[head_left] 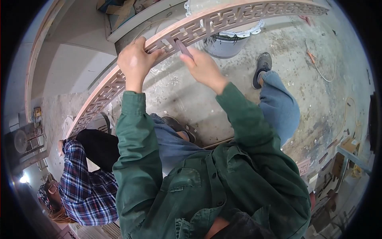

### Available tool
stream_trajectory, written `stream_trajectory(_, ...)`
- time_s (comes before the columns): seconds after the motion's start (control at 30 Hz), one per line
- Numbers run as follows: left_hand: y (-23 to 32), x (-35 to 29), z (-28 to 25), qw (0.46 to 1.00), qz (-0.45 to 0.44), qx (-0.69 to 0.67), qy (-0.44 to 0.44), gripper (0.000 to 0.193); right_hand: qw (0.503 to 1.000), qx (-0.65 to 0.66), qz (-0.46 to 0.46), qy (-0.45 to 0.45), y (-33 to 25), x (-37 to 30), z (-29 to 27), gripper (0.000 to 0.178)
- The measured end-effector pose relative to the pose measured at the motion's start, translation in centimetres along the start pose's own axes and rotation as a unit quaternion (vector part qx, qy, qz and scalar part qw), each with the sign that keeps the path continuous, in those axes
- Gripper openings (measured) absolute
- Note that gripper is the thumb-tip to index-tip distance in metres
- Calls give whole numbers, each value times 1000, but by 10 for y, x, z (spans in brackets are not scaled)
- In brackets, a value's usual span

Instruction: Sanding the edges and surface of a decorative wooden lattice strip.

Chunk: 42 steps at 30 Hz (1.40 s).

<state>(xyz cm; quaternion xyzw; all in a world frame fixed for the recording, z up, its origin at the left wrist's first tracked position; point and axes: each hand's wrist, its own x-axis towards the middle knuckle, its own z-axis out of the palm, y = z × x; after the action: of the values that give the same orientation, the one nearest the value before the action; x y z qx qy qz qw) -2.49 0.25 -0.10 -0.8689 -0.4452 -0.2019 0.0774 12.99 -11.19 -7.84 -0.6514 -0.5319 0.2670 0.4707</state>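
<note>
A long, pale reddish wooden fretwork panel (99, 95) with a cut-out geometric lattice runs from the lower left to the upper right; its curve may come partly from the lens. My left hand (137, 61) grips the panel's edge, thumb on the lattice and fingers over the far rim. In my right hand (203, 67) is a slim, flat, brownish stick (183, 48), pinched between thumb and fingers. Its far end meets the lattice at one of the openings, just right of my left hand. How far the tip reaches into the cut-out is hidden.
A dark-labelled bucket (225, 46) stands beneath the panel. At left sits a person in a plaid shirt (87, 195) near the panel's lower end. A cable with an orange part (311, 57) lies on the stained floor. Wooden pieces (338, 163) crowd the right side.
</note>
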Motion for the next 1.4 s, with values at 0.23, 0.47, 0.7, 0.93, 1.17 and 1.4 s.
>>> stream_trajectory(0.23,3,4,-2,1000,16,1,15,48,996,74,2,44,-2,-9,-7,23)
stream_trajectory(0.47,-2,2,-1,1000,-1,2,1,50,999,33,13,-19,-4,-4,-14,23)
stream_trajectory(0.7,4,2,0,999,18,8,28,49,999,12,30,9,-7,-1,-9,22)
stream_trajectory(0.93,-3,0,-1,1000,7,-4,24,50,984,-170,47,-2,-10,-28,7,21)
stream_trajectory(1.17,0,3,-1,1000,16,6,17,48,965,-259,40,7,-9,12,14,17)
stream_trajectory(1.4,-3,6,-5,999,-26,-26,-34,49,958,-276,79,-20,-11,-40,5,17)
